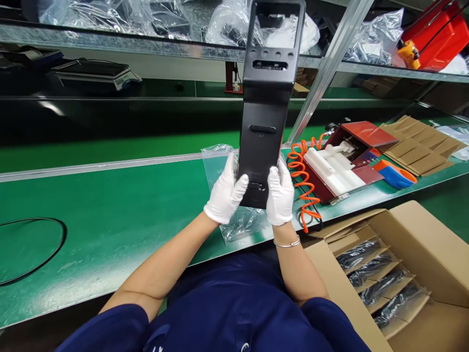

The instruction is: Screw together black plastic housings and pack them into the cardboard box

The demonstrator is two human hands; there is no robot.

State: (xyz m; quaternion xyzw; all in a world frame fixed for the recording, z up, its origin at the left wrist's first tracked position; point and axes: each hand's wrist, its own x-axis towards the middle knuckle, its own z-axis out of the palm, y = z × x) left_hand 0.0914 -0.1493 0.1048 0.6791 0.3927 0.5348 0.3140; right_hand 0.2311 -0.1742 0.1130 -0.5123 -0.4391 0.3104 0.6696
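Both hands wear white gloves and grip a long black plastic housing [262,146] by its lower end. Its top part has a large rectangular opening, with a slot and small holes below it. My left hand [227,191] closes on the left edge, thumb on the front face. On the right edge, my right hand [280,193] holds it the same way; fingers behind the housing are hidden. Beneath the hands a clear plastic bag [244,225] lies on the green bench top [146,205], partly covered by the housing and the hands.
Right of the hands are a coiled orange air hose [302,171], a red fixture with white blocks [335,168] and flat cardboard dividers [421,142]. An open carton [432,239] with bagged black parts stands at front right. A metal shelf [120,41] crosses above; a black cable [60,244] lies left.
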